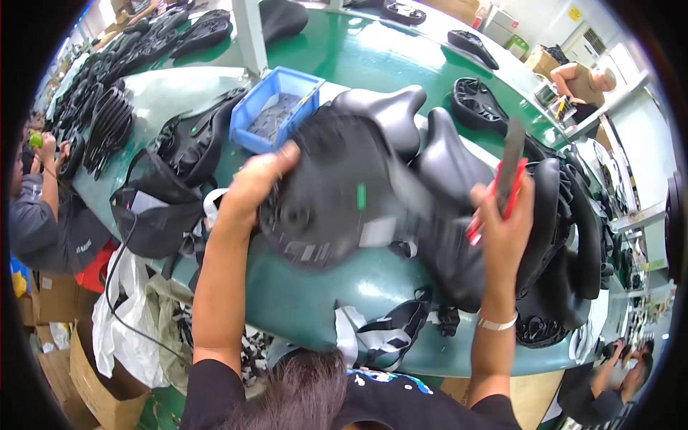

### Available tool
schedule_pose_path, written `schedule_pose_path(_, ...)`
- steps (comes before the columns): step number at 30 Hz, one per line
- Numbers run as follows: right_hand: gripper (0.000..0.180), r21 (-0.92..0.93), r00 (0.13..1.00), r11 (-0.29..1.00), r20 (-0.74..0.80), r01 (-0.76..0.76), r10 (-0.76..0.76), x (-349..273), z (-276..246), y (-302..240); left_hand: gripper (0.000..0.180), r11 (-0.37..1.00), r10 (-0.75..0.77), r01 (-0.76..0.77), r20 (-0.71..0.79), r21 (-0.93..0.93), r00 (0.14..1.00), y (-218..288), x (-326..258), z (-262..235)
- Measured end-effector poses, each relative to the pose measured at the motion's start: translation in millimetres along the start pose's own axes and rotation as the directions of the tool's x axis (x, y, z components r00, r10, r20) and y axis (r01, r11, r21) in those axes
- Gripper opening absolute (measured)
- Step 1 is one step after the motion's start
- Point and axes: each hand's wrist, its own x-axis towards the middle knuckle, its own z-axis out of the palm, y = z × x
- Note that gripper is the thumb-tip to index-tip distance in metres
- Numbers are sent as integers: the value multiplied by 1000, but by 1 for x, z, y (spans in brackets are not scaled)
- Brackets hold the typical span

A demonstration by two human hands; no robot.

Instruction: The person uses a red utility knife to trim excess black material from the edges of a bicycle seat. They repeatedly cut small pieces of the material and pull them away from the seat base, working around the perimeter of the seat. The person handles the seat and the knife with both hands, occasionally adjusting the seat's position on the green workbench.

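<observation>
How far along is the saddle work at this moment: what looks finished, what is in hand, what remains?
Looks done: several black padded saddles lie piled beyond the hands on the green worktable. In hand: the left hand grips a blurred black saddle, underside up, while the right hand holds a red-handled flat blade tool above it. Left: bare black saddle shells stacked far left.

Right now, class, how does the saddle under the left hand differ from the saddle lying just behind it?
The held saddle is blurred, underside up, showing labels; the left hand grips its edge. The rear saddle lies sharp, smooth padded side up, untouched. Both are black and sit on the green table.
</observation>
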Motion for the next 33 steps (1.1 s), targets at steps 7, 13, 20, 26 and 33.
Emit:
schedule_pose_path(7,25,259,976,959,-153,-112,156,212,1,100,26,904,368,-384,113,186,923,-69,48,77)
schedule_pose_path(13,34,88,884,890,-107,-448,456,260,26,204,23,586,543,-530,188,613,818,-116,57,78)
schedule_pose_path(20,43,387,912,828,116,-406,394,224,18,124,26,718,468,-453,116,529,876,-109,58,73)
schedule_pose_path(26,24,197,835,864,423,-464,352,39,-18,19,57,887,72,68,282,-457,957,-74,56,47)
schedule_pose_path(33,50,15,846,917,391,-399,362,-83,-22,35,49,974,-209,217,112,-61,971,-72,-10,39)
